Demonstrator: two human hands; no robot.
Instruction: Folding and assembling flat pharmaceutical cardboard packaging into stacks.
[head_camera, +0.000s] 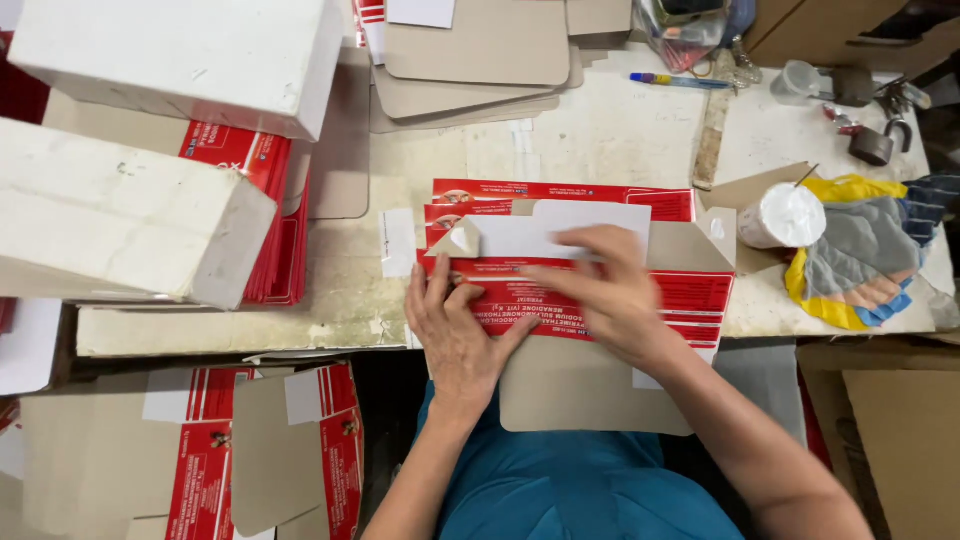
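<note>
Here, head view: a flat red carton blank (600, 290) lies on the table (600, 130), its near edge hanging past the table's front. Left hand (455, 335) rests open, palm down, pinning the blank's left part. Right hand (605, 285) lies open across the middle, fingers flat at the grey flap (560, 235). Step judged: creasing a flap. Next move likely calls for steady pressure along the fold while the left hand holds. More blanks (265, 200) sit stacked at left; a paste pot (785, 215) stands at right.
</note>
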